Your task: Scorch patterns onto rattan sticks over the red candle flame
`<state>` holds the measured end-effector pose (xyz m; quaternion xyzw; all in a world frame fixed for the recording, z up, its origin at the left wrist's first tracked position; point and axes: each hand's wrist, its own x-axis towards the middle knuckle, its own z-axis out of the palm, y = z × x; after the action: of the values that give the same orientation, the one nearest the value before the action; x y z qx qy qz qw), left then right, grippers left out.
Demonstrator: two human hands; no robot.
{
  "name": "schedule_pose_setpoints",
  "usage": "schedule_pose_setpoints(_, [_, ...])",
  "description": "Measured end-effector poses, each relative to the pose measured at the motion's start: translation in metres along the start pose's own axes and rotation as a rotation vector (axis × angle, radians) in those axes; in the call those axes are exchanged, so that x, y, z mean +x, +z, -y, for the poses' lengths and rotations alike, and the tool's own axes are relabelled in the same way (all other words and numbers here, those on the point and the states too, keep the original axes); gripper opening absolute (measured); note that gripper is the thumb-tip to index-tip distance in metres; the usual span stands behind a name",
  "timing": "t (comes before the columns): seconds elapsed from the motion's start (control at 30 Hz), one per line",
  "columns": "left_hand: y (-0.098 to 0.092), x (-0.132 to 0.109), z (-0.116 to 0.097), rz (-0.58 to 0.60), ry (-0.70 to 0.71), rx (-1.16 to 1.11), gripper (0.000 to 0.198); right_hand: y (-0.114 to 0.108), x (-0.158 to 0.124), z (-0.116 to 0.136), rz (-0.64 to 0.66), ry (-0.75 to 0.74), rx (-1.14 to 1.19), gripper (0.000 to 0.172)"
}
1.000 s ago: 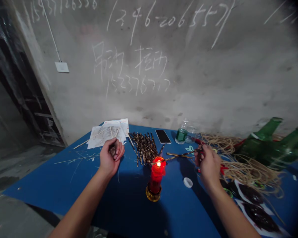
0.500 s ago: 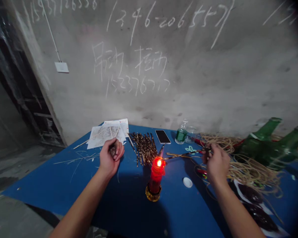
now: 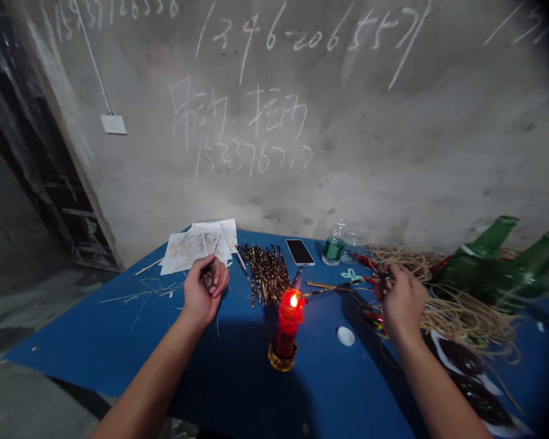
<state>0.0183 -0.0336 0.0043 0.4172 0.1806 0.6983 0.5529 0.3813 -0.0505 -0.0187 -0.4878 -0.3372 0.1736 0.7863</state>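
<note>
Right hand [image 3: 402,302] edged rightward, pinching mottled stick [image 3: 338,285] over open blue table [image 3: 320,341]; left hand [image 3: 204,286] curled on short stick [image 3: 207,279].

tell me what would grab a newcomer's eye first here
The lit red candle at the front middle of the blue table stands out first. Above it, large white numbers and characters are scrawled across the concrete wall. At the table's right end, green glass bottles sit beside a tangle of pale strands.

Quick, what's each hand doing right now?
Left hand: closed, holding a short scorched stick, partly hidden by the fingers.
Right hand: closed, holding a long scorched stick.
</note>
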Motion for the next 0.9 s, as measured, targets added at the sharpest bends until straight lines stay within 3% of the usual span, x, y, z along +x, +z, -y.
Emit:
schedule_pose_setpoints(0.3, [-0.003,0.001,0.002,-0.006,-0.003,-0.008,0.049,0.002,-0.002,0.002,0.002,0.028,-0.025,0.028])
schedule_pose_setpoints(0.6, [-0.005,0.001,0.002,-0.015,0.008,0.007,0.05,0.014,-0.018,-0.004,0.018,0.23,-0.044,0.047])
schedule_pose_setpoints(0.9, [-0.004,0.003,0.003,-0.021,0.013,0.024,0.049,0.014,-0.019,-0.008,0.028,0.301,-0.036,0.048])
